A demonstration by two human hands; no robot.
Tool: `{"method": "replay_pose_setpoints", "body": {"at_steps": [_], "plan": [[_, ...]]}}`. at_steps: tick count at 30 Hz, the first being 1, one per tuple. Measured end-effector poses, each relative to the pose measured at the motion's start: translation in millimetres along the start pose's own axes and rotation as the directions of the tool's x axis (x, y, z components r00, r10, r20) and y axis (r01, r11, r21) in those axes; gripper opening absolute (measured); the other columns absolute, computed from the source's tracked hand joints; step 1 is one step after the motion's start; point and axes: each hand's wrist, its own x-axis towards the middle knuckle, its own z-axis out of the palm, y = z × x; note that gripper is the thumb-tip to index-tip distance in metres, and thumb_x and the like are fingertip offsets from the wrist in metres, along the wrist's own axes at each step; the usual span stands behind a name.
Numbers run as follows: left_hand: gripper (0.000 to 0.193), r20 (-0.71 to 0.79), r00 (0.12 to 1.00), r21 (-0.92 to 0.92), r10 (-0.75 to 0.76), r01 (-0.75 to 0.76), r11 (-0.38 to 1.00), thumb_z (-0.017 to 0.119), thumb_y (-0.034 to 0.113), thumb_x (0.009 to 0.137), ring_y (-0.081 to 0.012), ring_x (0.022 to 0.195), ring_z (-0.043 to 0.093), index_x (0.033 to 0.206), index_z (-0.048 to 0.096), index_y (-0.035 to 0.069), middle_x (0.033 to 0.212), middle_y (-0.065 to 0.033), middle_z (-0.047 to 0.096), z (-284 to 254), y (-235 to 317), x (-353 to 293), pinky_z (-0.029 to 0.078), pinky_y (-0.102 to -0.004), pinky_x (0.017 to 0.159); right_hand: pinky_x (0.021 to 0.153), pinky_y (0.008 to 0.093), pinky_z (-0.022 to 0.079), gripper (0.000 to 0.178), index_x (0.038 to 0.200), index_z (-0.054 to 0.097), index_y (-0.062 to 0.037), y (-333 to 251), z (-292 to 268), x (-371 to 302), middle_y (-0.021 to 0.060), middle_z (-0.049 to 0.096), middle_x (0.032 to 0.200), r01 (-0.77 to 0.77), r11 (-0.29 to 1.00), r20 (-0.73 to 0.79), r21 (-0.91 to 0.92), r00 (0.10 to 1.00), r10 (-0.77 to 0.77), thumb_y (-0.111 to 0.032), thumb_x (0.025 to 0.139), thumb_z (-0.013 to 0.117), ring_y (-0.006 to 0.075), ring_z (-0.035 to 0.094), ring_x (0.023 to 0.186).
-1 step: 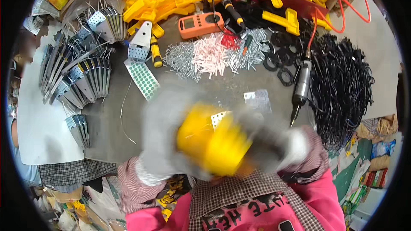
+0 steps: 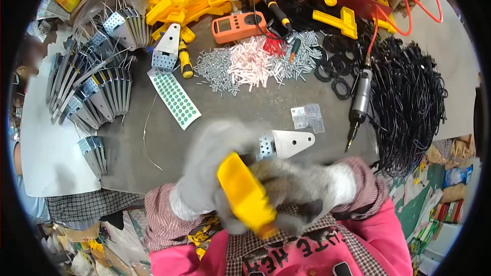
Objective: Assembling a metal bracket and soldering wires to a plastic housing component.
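A yellow plastic housing [image 2: 246, 191] is held at a tilt close to my chest, smeared by motion. My left hand [image 2: 207, 161], in a grey glove, is closed on its left side. Against its right side the curled fingers of my gloved right hand [image 2: 294, 184] grip it, with some fingertips hidden. Just beyond my hands lies a white metal bracket [image 2: 294, 144] with a perforated end, partly covered by the left glove.
Screws and pale pink plugs [image 2: 250, 64] are heaped mid-table. Behind them are an orange meter [image 2: 239, 26] and yellow housings [image 2: 189, 0]. A power screwdriver [image 2: 361, 97] and black cables [image 2: 406, 107] lie right. Metal brackets [image 2: 92, 87] fill the left; a green-dotted sticker sheet [image 2: 175, 98] lies nearby.
The yellow housing has turned and come a little lower, toward my chest. Both hands have shifted with it, uncovering the white bracket and more of the sticker sheet.
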Motion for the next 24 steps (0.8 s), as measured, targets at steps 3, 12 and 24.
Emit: {"method": "replay_pose_setpoints", "body": {"at_steps": [3, 12, 24], "plan": [[0.052, -0.032, 0.807, -0.556, -0.589, 0.475, 0.682, 0.073, 0.046, 0.082, -0.0280, 0.077, 0.069, 0.109, 0.064, 0.002, 0.084, -0.0105, 0.068, -2, -7, -21, 0.053, -0.0413, 0.071, 0.109, 0.0477, 0.040, 0.070, 0.142, 0.043, -0.0042, -15, -18, 7, 0.0188, 0.041, 0.143, -0.192, 0.977, 0.027, -0.088, 0.980, 0.195, -0.019, 0.082, 0.077, 0.0354, 0.044, 0.134], [0.086, 0.075, 0.949, 0.612, -0.306, 0.198, 0.766, 0.083, 0.048, 0.060, -0.0403, 0.129, 0.045, 0.131, 0.057, 0.007, 0.138, -0.0199, 0.048, 30, -30, -49, 0.030, -0.0547, 0.111, 0.094, 0.0428, 0.052, 0.030, 0.123, 0.058, -0.0015, 54, -44, 13, 0.0216, 0.059, 0.125, -0.510, 0.620, -0.315, -0.596, 0.859, 0.404, -0.009, 0.094, 0.058, 0.0393, 0.058, 0.117], [0.109, 0.357, 0.872, 0.545, -0.335, 0.098, 0.833, 0.088, 0.051, 0.047, -0.0420, 0.130, 0.042, 0.138, 0.048, 0.006, 0.147, -0.0221, 0.040, 29, -19, -30, 0.035, -0.0526, 0.108, 0.073, 0.0442, 0.056, 0.045, 0.127, 0.049, 0.0023, 119, -67, 38, 0.0231, 0.066, 0.095, -0.360, 0.453, -0.200, -0.816, 0.910, 0.362, -0.004, 0.084, 0.060, 0.0379, 0.068, 0.088]]}}
